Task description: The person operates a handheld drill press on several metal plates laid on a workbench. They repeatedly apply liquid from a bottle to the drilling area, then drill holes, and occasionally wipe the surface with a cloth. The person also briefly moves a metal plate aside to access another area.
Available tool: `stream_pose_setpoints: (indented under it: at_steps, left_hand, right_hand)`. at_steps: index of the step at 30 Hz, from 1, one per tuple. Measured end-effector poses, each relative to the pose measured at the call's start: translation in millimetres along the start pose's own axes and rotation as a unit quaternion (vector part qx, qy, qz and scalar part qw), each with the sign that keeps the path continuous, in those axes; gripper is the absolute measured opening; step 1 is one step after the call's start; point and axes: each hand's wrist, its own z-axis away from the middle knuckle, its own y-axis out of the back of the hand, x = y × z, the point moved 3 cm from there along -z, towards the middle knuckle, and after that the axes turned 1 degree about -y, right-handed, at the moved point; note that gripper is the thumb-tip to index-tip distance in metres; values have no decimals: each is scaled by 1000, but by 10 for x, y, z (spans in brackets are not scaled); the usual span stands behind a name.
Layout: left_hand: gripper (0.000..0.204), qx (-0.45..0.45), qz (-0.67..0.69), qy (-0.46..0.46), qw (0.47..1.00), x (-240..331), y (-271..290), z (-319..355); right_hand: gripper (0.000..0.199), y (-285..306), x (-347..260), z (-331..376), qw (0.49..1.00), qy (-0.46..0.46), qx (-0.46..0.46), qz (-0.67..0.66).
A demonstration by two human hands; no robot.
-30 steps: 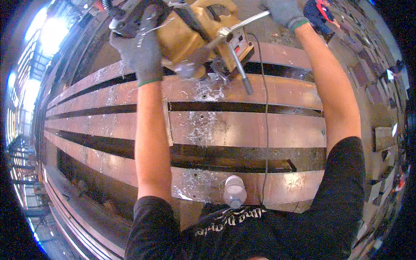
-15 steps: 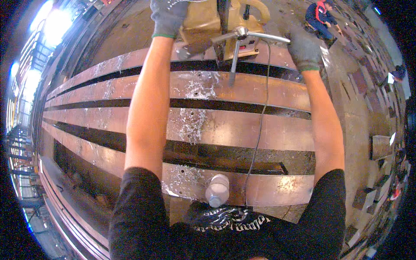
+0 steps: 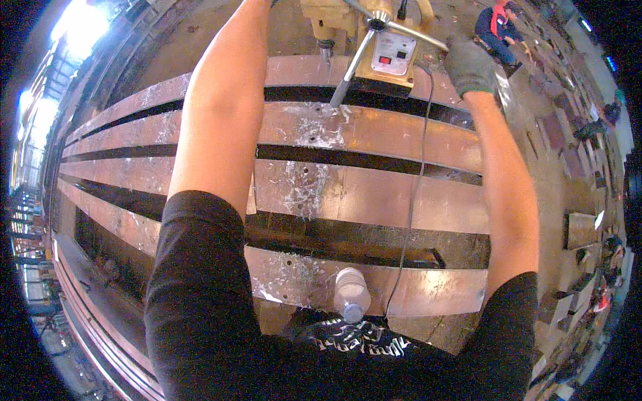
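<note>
Two arms went forward over the long rusty steel beams (image 3: 374, 194), and between them stood the yellow drill machine (image 3: 374, 47) at the far edge of the beams. On its front there was a pale rectangular panel (image 3: 393, 53) with a red switch and a dark switch; the small print on it was too fine to make out. Your right hand (image 3: 470, 65), in a grey glove, was closed around the end of one metal feed handle (image 3: 418, 35) of the machine. Your left hand was cut off by the top edge of the picture, so you could not tell if it held something. The top of the machine was also cut off. A thin black cable (image 3: 413, 200) ran from the machine down across the beams toward your body. Near your chest, a clear plastic bottle (image 3: 351, 294) stood on the nearest beam, seen from above. White metal chips (image 3: 304, 180) lay on the beams below the drill. Far at the right, a person in an orange vest (image 3: 496, 27) was crouching, small and unclear.
</note>
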Motion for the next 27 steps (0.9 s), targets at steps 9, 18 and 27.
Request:
stream_pose_setpoints:
  at_steps: [9, 18, 27]
  left_hand:
    - [24, -221, -462, -115, 851, 1103, 357, 499]
    - [29, -185, -538, -39, 821, 186, -493, 1270]
    - [34, 102, -219, -98, 965, -215, -324, 1144]
  right_hand:
    - [27, -209, 411, -139, 981, 71, -38, 177]
    - [26, 846, -194, -237, 907, 196, 343, 144]
    - [55, -1227, -424, 807, 975, -16, 43, -218]
